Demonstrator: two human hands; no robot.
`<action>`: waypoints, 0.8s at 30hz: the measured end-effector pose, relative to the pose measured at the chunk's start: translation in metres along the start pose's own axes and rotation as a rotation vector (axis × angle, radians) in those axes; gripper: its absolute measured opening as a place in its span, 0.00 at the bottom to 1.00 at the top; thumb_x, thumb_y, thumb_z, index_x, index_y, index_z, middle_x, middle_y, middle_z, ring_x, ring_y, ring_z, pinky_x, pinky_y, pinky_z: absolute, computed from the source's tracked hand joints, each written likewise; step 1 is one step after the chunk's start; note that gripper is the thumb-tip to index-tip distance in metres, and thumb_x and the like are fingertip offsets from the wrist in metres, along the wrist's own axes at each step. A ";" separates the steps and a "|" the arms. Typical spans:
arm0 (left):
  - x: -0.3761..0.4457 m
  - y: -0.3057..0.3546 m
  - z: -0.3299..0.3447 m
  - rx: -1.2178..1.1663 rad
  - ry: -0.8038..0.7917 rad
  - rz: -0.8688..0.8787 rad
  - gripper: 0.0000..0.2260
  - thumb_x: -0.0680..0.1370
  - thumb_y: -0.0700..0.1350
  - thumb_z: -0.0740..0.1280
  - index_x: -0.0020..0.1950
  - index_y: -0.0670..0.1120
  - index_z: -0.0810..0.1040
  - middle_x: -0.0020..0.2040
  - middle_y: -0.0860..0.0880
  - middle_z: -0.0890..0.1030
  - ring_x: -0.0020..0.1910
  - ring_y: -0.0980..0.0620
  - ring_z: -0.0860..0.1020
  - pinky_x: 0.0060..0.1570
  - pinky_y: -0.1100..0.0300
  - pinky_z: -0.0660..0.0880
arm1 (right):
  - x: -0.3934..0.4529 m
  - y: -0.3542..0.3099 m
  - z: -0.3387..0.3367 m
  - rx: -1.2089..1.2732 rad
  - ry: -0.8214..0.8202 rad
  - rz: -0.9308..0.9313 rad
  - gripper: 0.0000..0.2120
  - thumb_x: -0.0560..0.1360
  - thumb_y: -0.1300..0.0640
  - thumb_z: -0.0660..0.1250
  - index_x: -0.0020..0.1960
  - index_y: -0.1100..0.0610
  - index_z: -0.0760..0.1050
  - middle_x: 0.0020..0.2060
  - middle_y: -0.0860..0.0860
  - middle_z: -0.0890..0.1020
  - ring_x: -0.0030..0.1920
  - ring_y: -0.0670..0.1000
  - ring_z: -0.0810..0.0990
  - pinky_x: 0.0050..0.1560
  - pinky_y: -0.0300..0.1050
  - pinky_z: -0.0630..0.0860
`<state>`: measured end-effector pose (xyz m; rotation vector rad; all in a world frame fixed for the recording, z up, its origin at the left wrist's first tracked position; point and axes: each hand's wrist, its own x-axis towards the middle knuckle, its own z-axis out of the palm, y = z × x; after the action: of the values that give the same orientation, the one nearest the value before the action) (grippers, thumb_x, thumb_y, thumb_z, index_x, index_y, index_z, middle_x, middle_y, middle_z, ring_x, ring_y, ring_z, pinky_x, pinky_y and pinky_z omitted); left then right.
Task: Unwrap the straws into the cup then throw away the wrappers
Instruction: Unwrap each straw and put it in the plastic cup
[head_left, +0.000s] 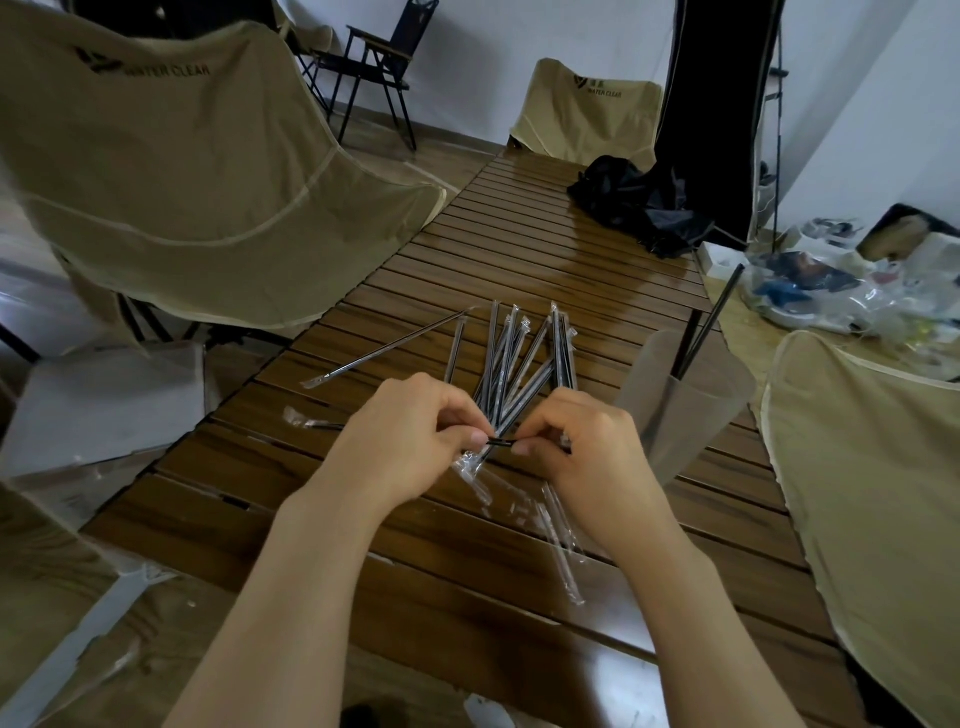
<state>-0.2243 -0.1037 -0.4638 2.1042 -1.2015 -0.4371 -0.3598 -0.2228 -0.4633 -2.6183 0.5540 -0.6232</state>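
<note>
A pile of several black straws in clear wrappers (511, 353) lies on the slatted wooden table (519, 249). My left hand (410, 436) and my right hand (582, 441) meet just in front of the pile, both pinching one wrapped black straw (500, 442) between fingertips. Its loose clear wrapper end (470, 465) hangs below my left fingers. A frosted translucent cup (675, 400) stands to the right of my right hand with two bare black straws (709, 322) leaning in it. Empty clear wrappers (556, 530) lie on the table under my right wrist.
One wrapped straw (389, 345) lies apart to the left, and a wrapper scrap (304, 420) sits near the left edge. Beige camping chairs (171, 171) stand left, far end and right. A black cloth bundle (639, 205) lies at the table's far end. Plastic clutter (831, 280) covers the floor at right.
</note>
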 end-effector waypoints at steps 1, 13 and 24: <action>0.000 0.000 0.000 0.000 -0.001 0.003 0.05 0.78 0.50 0.69 0.51 0.59 0.82 0.44 0.61 0.81 0.47 0.63 0.79 0.56 0.54 0.78 | 0.000 0.000 0.000 -0.002 0.014 0.001 0.02 0.72 0.61 0.71 0.42 0.57 0.81 0.40 0.47 0.79 0.43 0.44 0.76 0.46 0.38 0.73; 0.002 -0.001 0.002 0.028 -0.009 0.010 0.07 0.79 0.50 0.66 0.55 0.57 0.81 0.50 0.58 0.83 0.50 0.62 0.79 0.58 0.54 0.77 | 0.002 0.002 0.005 -0.045 0.084 -0.027 0.03 0.73 0.64 0.68 0.41 0.59 0.78 0.39 0.48 0.76 0.40 0.45 0.73 0.41 0.35 0.70; -0.001 -0.013 -0.006 0.032 0.020 -0.031 0.05 0.79 0.50 0.67 0.51 0.59 0.80 0.45 0.60 0.82 0.46 0.64 0.79 0.52 0.58 0.79 | 0.000 0.010 -0.002 0.018 0.143 0.087 0.09 0.77 0.64 0.64 0.42 0.51 0.72 0.40 0.46 0.75 0.42 0.41 0.73 0.43 0.32 0.70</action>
<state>-0.2131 -0.0965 -0.4682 2.1515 -1.1731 -0.4126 -0.3637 -0.2318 -0.4660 -2.5317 0.6980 -0.7872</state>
